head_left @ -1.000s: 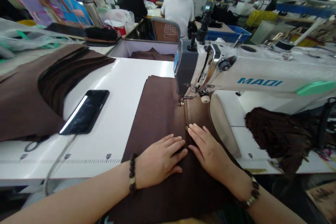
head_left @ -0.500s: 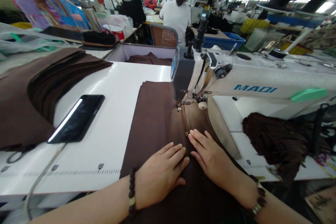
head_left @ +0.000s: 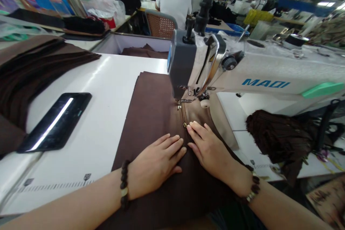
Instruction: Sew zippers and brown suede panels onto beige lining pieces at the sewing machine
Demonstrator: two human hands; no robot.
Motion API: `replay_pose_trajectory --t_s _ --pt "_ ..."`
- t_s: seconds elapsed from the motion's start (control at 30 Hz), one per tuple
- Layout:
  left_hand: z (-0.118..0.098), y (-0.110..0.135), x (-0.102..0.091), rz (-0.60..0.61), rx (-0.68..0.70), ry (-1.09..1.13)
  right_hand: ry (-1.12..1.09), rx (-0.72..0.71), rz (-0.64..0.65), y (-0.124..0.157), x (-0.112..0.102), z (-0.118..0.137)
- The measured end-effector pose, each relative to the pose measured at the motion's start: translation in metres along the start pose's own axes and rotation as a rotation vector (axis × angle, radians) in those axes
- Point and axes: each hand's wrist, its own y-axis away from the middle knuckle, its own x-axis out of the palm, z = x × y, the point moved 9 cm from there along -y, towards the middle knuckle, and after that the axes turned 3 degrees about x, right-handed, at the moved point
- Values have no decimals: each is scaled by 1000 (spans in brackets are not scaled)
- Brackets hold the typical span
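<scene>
Brown fabric [head_left: 151,111] lies flat on the white sewing table and runs under the presser foot [head_left: 179,106] of a sewing machine [head_left: 258,66]. A zipper [head_left: 183,114] stretches along the fabric from the foot towards me, with its metal pull [head_left: 185,125] at the near end. My left hand [head_left: 157,161] rests flat on the fabric left of the zipper line, fingers stretched forward. Just right of the pull, my right hand [head_left: 211,147] presses on the fabric with fingers extended, its fingertips touching or almost touching the pull. A beige piece [head_left: 225,125] shows at the fabric's right side.
A black phone [head_left: 56,122] lies on the table at left, near stacked brown cut pieces [head_left: 40,64]. Bunched dark brown fabric [head_left: 280,136] sits under the machine arm at right. Behind the table is a chair [head_left: 161,25], and a person in a white shirt [head_left: 175,1].
The view has shifted, so the table items appear further left. Both hands stay flat on the fabric, and the zipper pull now appears nearer the presser foot.
</scene>
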Motion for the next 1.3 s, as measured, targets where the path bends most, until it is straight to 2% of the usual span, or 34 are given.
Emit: replay_pose_trajectory --t_s 0.93,1.03,1.17,1.3 --pt "67 -32 -8 -40 40 42 -82 21 -39 -66 5 -37" --pt "74 -35 -7 -43 47 49 -74 37 -4 -73 7 -42" --pt "73 -37 -6 -61 76 53 -80 31 55 -78 8 -41" --pt "65 -35 -5 -83 53 37 -45 42 49 -77 3 -38"
